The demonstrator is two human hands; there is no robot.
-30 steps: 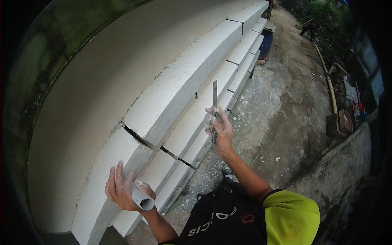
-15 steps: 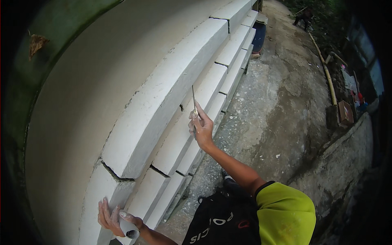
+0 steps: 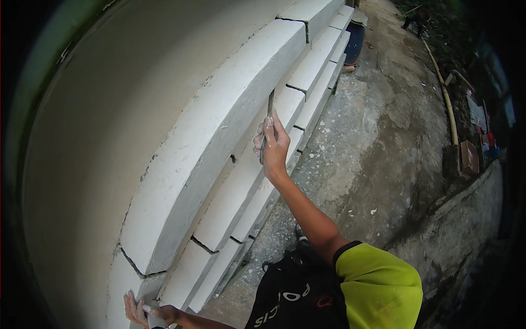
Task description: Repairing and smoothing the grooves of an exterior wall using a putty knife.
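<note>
Plainly, a slim metal tool raised beside the white ledges

In the head view, the right hand (image 3: 275,143) has its fingers folded and its thumb pressed on a slim metal tool (image 3: 270,101), leaving no open space in the grip. The tool points away from the person, its far end next to the lower edge of the long top block (image 3: 208,131); contact there cannot be told. The left hand (image 3: 137,310), low in the view, lies by the nearer end block (image 3: 121,279), its fingers bent and its thumb seemingly clasping a grey tube (image 3: 159,319), partly cut off by the lower border. A dark gap (image 3: 131,262) separates the two blocks. Stepped lower ledges (image 3: 235,192) run alongside, between the top block and a stained concrete path (image 3: 350,164). Farther off stands a blue barrel (image 3: 355,46); a cardboard box (image 3: 469,157) sits at right.
</note>
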